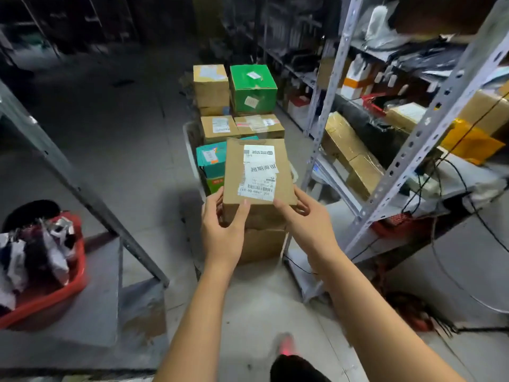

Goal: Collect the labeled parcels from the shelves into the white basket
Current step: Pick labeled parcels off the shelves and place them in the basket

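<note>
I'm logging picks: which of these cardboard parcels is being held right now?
The brown box with the large white shipping label, in front, held by the left hand and right hand; the other parcels sit stacked behind it.

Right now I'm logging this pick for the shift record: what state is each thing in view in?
Cardboard box: closed, label up, held in the air.
Left hand: grips the box's near left corner.
Right hand: grips its near right corner.
White basket: on the floor, packed with parcels.
Teal box: closed, inside the basket.
Green box: closed, labelled.
Red tub: heaped with bags.
</note>
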